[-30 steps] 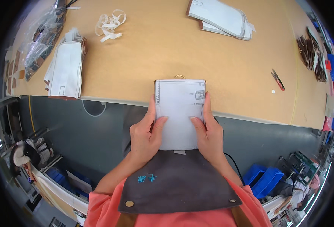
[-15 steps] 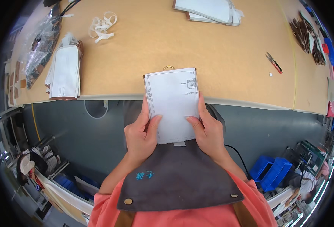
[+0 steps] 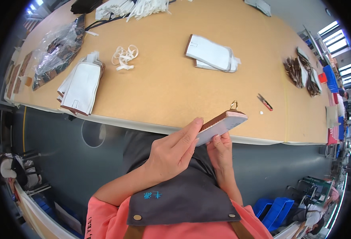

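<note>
Both my hands hold a flat, white-faced bag piece (image 3: 225, 124) with brown edges and a gold ring (image 3: 234, 105) at its far end. It is tilted, so one brown long edge shows and the white face is seen at a slant. My left hand (image 3: 173, 151) is closed on the near end, its fingers lying along the brown edge. From below, my right hand (image 3: 222, 153) pinches the piece with thumb and fingers; part of that grip is hidden behind it. Beyond the ring, to the right on the table, lie small thread snips (image 3: 265, 102) with red on the handle.
The tan table (image 3: 155, 95) carries a stack of white panels (image 3: 82, 85) at left and more panels (image 3: 211, 53) farther back. A white tape tangle (image 3: 125, 57), a clear plastic bag (image 3: 60, 49) and brown bundled pieces (image 3: 303, 73) also lie there. Blue bins (image 3: 277, 215) stand behind me at right.
The bag piece has gone from upright and face-on to tilted on its edge, and has moved right. My left hand has shifted along its edge. My view has turned, taking in more of the table's far side.
</note>
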